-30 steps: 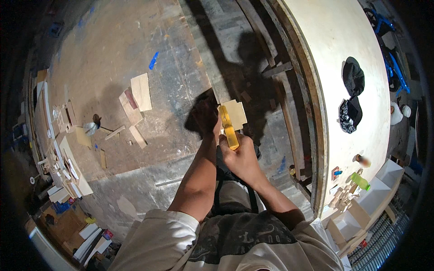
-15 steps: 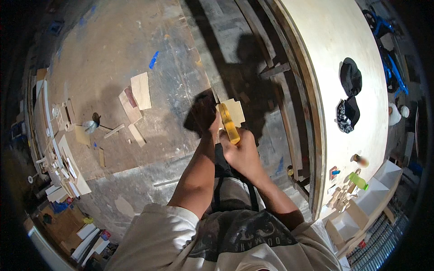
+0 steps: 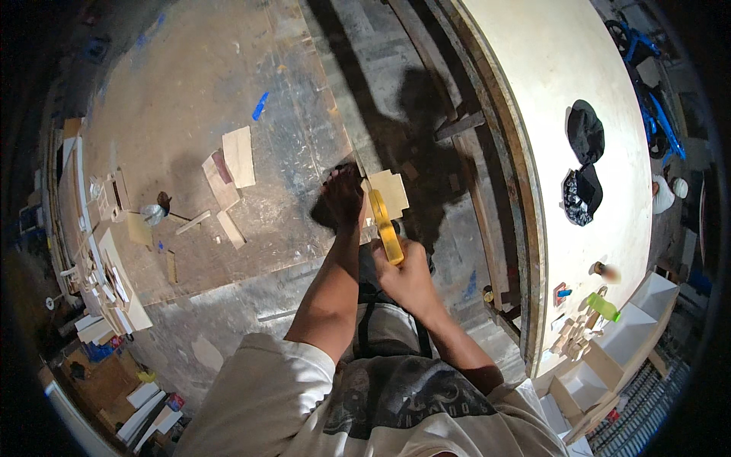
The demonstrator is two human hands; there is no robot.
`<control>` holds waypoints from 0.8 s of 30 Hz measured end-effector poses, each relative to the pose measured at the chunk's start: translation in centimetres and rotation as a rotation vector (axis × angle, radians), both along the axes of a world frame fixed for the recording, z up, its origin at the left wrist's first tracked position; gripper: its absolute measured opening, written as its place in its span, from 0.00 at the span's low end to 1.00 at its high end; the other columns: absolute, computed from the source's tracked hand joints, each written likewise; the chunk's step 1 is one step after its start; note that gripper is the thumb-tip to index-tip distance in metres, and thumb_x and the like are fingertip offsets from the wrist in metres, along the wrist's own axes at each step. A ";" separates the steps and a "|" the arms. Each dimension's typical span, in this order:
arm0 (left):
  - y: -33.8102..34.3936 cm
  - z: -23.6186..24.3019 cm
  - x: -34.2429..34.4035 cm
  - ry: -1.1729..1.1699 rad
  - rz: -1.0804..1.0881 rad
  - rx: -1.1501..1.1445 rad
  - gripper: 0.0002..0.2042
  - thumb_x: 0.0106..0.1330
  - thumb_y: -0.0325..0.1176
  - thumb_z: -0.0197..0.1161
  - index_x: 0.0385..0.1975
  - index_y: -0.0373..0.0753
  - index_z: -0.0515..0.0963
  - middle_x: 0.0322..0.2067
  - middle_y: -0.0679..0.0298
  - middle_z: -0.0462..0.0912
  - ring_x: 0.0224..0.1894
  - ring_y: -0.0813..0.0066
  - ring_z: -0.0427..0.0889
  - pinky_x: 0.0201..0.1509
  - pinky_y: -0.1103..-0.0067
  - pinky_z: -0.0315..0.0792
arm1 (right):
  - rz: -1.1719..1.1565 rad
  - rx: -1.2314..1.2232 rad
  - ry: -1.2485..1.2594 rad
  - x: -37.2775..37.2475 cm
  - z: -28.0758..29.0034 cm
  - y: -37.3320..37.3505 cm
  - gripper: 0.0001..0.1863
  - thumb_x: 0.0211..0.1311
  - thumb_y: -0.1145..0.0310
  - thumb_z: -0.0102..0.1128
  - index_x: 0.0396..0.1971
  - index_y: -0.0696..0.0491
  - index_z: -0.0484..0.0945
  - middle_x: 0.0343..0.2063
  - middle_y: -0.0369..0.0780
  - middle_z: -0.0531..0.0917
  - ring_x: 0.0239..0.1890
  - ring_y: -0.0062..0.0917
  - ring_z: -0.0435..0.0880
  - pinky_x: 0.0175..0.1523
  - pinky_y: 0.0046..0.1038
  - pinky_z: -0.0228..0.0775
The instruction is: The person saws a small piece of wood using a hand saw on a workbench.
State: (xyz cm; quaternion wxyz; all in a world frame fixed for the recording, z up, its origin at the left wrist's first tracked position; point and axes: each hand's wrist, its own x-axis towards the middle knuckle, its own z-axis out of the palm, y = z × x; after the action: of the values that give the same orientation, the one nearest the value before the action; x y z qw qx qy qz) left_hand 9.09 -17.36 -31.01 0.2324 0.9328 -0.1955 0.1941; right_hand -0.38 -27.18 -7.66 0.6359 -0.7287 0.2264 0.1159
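Note:
Beyond the edge of the low worktable juts a pale, thin wooden piece with stepped corners. My left hand, dark in shadow, bears down at the table edge beside this piece and holds it there; its fingertips are hard to make out. My right hand is closed around the near end of a long yellow tool that looks like a hand saw. The saw slants against the near left side of the wooden piece, and its blade cannot be made out.
Wood offcuts and a blue scrap lie on the worktable. More scraps crowd its left end. A white-topped table at right carries two black caps, a green object and small wooden parts.
My right hand and the yellow saw have drawn back toward my body. My left hand stays at the wooden piece on the table edge.

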 end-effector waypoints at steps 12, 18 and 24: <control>0.4 0.6 0.0 0.177 0.252 0.282 0.09 0.54 0.32 0.56 0.36 0.46 0.72 0.33 0.65 0.72 0.40 0.65 0.72 0.42 0.68 0.61 | 0.018 0.014 -0.040 -4.0 0.0 0.2 0.03 0.55 0.78 0.53 0.24 0.61 0.74 0.13 0.37 0.72 0.17 0.16 0.69 0.22 0.25 0.61; 0.4 1.1 0.0 0.224 0.211 0.237 0.13 0.54 0.32 0.56 0.41 0.46 0.73 0.34 0.65 0.72 0.42 0.65 0.71 0.43 0.68 0.61 | 0.053 0.002 -0.066 -5.3 -0.1 0.5 0.03 0.55 0.78 0.52 0.25 0.60 0.74 0.13 0.38 0.73 0.16 0.18 0.72 0.22 0.25 0.63; 0.6 0.9 -0.4 0.099 0.213 0.206 0.12 0.55 0.32 0.57 0.41 0.46 0.73 0.34 0.65 0.72 0.41 0.65 0.71 0.41 0.68 0.61 | 0.058 -0.053 -0.097 -6.3 0.4 0.5 0.03 0.55 0.77 0.53 0.26 0.61 0.75 0.14 0.41 0.73 0.17 0.20 0.72 0.24 0.27 0.64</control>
State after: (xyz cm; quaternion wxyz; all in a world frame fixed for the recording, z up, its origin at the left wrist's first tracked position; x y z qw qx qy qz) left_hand 8.72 -16.79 -30.10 0.1232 0.9756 -0.1026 0.1503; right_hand -6.69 -26.72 -7.30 0.6230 -0.7562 0.1772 0.0929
